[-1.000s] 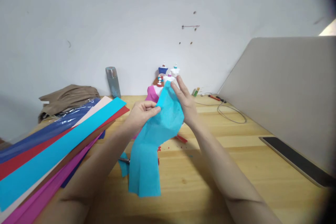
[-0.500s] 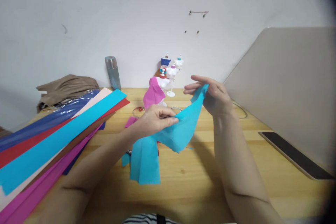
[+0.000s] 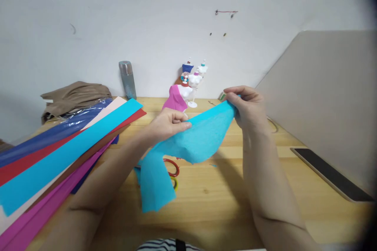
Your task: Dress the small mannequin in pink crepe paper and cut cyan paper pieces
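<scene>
A blue crepe-like strip (image 3: 203, 137) is stretched between my two hands above the wooden table. My left hand (image 3: 172, 124) pinches its upper edge near the middle, and the strip's loose end hangs down below that wrist. The far right corner is pinched between thumb and fingers of my right hand (image 3: 247, 104). Partly hidden under the hanging end lie scissors with red handles (image 3: 173, 168), beside a yellow handle (image 3: 176, 183). Behind my left hand, a pink piece (image 3: 176, 100) drapes a small white mannequin.
Long coloured strips (image 3: 73, 145) fan out at the left, below a brown cloth (image 3: 79, 96). A flask (image 3: 127, 80) stands by the wall. More small mannequins (image 3: 194, 80) stand at the back. At right are a phone (image 3: 330, 172) and a large pale panel (image 3: 326, 98).
My right hand has closed its fingers on the strip's corner and moved slightly right. The strip's top edge is straighter. My left hand has shifted slightly up and left, and the red handles show more.
</scene>
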`<state>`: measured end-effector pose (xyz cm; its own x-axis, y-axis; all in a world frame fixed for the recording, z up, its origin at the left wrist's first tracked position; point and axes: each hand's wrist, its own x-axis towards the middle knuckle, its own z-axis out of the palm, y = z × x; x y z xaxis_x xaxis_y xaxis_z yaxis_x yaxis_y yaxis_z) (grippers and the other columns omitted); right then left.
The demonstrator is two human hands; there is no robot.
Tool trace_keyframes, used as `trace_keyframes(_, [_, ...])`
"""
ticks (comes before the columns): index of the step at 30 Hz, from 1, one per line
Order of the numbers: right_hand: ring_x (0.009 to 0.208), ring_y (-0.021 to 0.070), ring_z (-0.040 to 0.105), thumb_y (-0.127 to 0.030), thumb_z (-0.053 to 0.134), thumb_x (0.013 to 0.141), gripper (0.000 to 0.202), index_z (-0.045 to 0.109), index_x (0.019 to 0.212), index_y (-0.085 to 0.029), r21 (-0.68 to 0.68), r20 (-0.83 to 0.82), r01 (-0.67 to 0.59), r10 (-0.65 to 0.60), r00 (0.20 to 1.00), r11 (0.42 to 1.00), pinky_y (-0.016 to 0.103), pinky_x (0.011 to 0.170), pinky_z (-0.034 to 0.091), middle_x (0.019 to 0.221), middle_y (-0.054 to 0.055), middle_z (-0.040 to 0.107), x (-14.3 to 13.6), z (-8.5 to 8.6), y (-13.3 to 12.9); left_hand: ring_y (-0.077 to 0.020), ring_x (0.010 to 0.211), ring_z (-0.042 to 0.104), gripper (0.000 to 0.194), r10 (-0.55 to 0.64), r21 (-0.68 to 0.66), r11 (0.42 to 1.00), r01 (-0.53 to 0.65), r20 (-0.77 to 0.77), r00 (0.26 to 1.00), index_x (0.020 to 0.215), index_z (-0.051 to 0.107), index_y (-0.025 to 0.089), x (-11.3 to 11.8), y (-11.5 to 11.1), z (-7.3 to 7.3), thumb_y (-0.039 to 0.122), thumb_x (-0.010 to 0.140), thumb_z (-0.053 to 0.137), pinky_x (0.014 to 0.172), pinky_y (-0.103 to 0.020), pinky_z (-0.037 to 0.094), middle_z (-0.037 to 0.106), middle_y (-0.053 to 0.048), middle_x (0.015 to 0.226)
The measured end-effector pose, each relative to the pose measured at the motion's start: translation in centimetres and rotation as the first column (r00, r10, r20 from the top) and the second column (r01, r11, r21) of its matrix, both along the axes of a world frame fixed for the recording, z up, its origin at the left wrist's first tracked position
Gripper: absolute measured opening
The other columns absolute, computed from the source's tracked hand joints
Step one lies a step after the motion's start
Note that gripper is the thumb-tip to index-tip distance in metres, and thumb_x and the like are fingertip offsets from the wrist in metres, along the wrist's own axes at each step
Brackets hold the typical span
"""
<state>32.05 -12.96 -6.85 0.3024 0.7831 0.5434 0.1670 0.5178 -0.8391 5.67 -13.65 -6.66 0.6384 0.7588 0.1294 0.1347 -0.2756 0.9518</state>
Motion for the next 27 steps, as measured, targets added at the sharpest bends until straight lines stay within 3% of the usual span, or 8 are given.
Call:
trace_keyframes(5, [0.072,0.0223,0.071,-0.045,0.079,0.079,0.021,0.078,0.09,-0.028,0.03,0.142,0.018,-0.022,0.99,0.999,0.039,0.067,0.059,0.078,0.003,0.075,-0.1,-0.5,0.3,-0.0081,0.053,0.038,0.033,0.029,-0.01,1.0,-0.029,0.003,1.0,0.063,0.053,0.018,-0.6,0.2,0.4,0.042,0.078,0.068,0.052,-0.023,0.027,0.042,0.004,0.057])
trace_keyframes(8, [0.094,0.026,0.075,-0.042,0.077,0.081,0.03,0.076,0.109,-0.03,0.137,0.26,0.079,-0.113,0.959,0.987,0.045,0.083,0.062,0.109,0.006,0.078,-0.2,-0.3,0.1,-0.0092,0.055,0.045,0.032,0.043,-0.072,0.997,-0.039,0.057,0.997,0.066,0.057,0.017,-0.7,0.5,0.3,0.044,0.076,0.072,0.053,-0.023,0.032,0.05,0.003,0.06])
trace_keyframes(10, [0.119,0.0295,0.069,-0.04,0.074,0.083,0.039,0.072,0.122,-0.032,0.275,0.377,0.105,-0.207,0.903,0.956,0.052,0.099,0.058,0.135,0.006,0.07,-0.1,0.0,-0.4,-0.0101,0.057,0.049,0.031,0.067,-0.126,0.991,-0.053,0.113,0.991,0.068,0.06,0.017,-0.7,0.7,0.1,0.044,0.073,0.075,0.054,-0.023,0.036,0.055,0.002,0.062])
trace_keyframes(12, [0.14,0.0317,0.056,-0.038,0.071,0.086,0.045,0.068,0.131,-0.035,0.334,0.499,0.035,-0.208,0.841,0.942,0.057,0.115,0.047,0.149,0.004,0.061,-0.1,0.5,-1.1,-0.0105,0.057,0.051,0.031,0.098,-0.193,0.979,-0.062,0.183,0.978,0.069,0.063,0.016,-0.7,0.9,-0.1,0.043,0.071,0.079,0.055,-0.023,0.039,0.057,0.001,0.062])
trace_keyframes(17, [0.156,0.0319,0.035,-0.04,0.072,0.088,0.061,0.057,0.147,-0.042,0.176,0.663,-0.217,0.047,0.747,0.96,0.055,0.13,0.028,0.165,-0.005,0.043,-0.3,1.1,-2.1,-0.0114,0.059,0.056,0.032,0.17,-0.307,0.949,-0.07,0.311,0.935,0.073,0.07,0.016,-0.3,0.6,-0.2,0.042,0.067,0.085,0.057,-0.024,0.043,0.065,-0.001,0.066])
trace_keyframes(21, [0.153,0.0301,0.04,-0.047,0.069,0.092,0.052,0.062,0.142,-0.039,0.115,0.561,-0.152,0.062,0.825,0.982,0.056,0.13,0.028,0.161,-0.002,0.05,-1.1,0.5,-1.4,-0.0143,0.069,0.063,0.028,0.227,-0.276,0.952,-0.131,0.355,0.907,0.082,0.076,0.016,0.3,0.1,-0.2,0.039,0.068,0.086,0.067,-0.028,0.05,0.073,-0.002,0.077])
trace_keyframes(24, [0.146,0.0307,0.05,-0.058,0.068,0.092,0.051,0.065,0.138,-0.036,0.046,0.364,-0.094,0.07,0.929,0.995,0.057,0.124,0.038,0.154,0.003,0.058,-1.7,-0.2,-0.7,-0.0156,0.076,0.066,0.026,0.243,-0.223,0.961,-0.166,0.383,0.891,0.085,0.078,0.016,0.9,0.1,-0.1,0.036,0.071,0.085,0.072,-0.028,0.052,0.076,-0.003,0.083])
trace_keyframes(27, [0.137,0.0306,0.059,-0.068,0.068,0.087,0.056,0.067,0.133,-0.035,0.005,0.216,-0.122,0.118,0.969,0.992,0.053,0.116,0.047,0.147,0.006,0.064,-1.9,-0.6,0.2,-0.0154,0.072,0.066,0.03,0.234,-0.249,0.958,-0.144,0.384,0.893,0.086,0.078,0.016,1.3,0.3,-0.2,0.038,0.068,0.088,0.07,-0.028,0.052,0.076,-0.003,0.081])
